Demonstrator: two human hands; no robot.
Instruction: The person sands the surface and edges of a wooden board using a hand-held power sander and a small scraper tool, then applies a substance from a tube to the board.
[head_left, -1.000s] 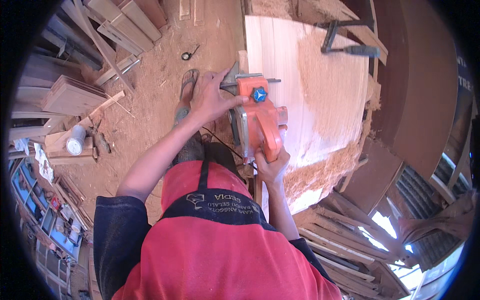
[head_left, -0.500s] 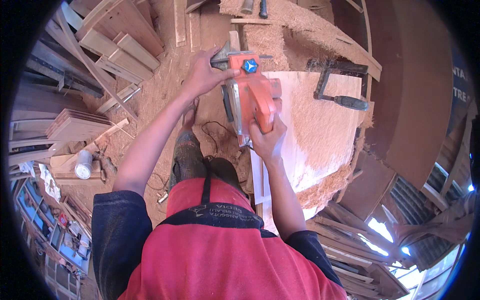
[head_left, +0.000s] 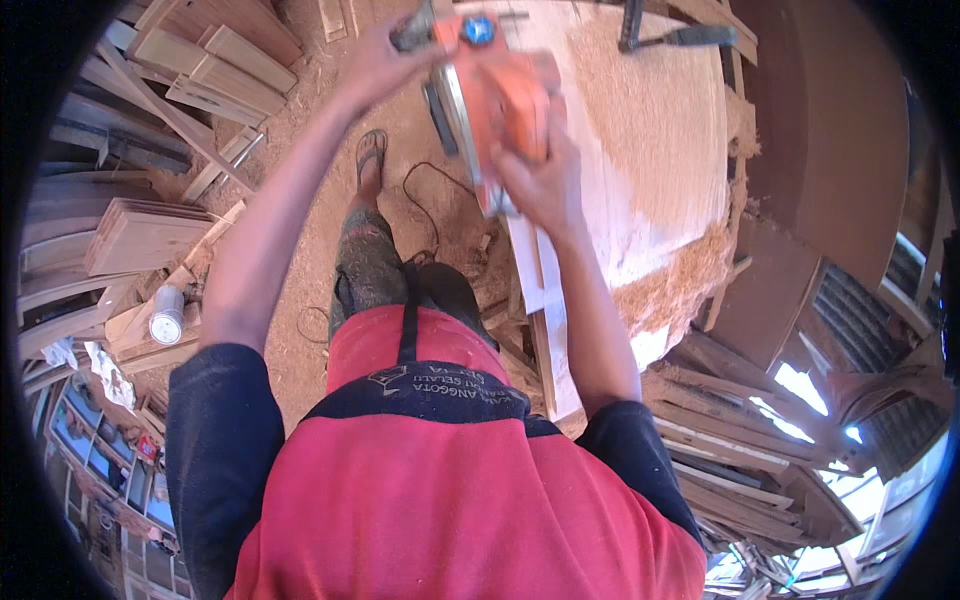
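Electric hand planer [head_left: 490, 120], orange-bodied with a blue front knob [head_left: 478, 30], sits along the left edge of a wide, pale wooden board [head_left: 610, 190], toward the board's far end, part of it reaching out past that edge. The person's right hand [head_left: 543, 185] is curled around the rear handle, fingers wrapped and thumb closed in. The left hand [head_left: 385, 62] is half bent at the planer's front: its thumb lies on the orange body near the knob, while its fingers go around a dark grey part at the front left; motion blur softens the finger detail.

A clamp with a dark handle [head_left: 700, 36] lies over the board's far right corner. Wood shavings [head_left: 655, 285] are heaped along the near right edge, and finer dust covers much of the surface. Beyond the left edge, a dark cord [head_left: 408, 188] loops over the dusty floor [head_left: 310, 215], and the person's sandalled foot [head_left: 371, 158] stands near it. Farther left are stacked boards [head_left: 150, 238], leaning planks [head_left: 235, 80] and a pale cylindrical can [head_left: 167, 318]. Past the board's right edge stand large brown panels [head_left: 850, 130]. The person wears a red shirt [head_left: 450, 500] with black sleeves [head_left: 228, 420].
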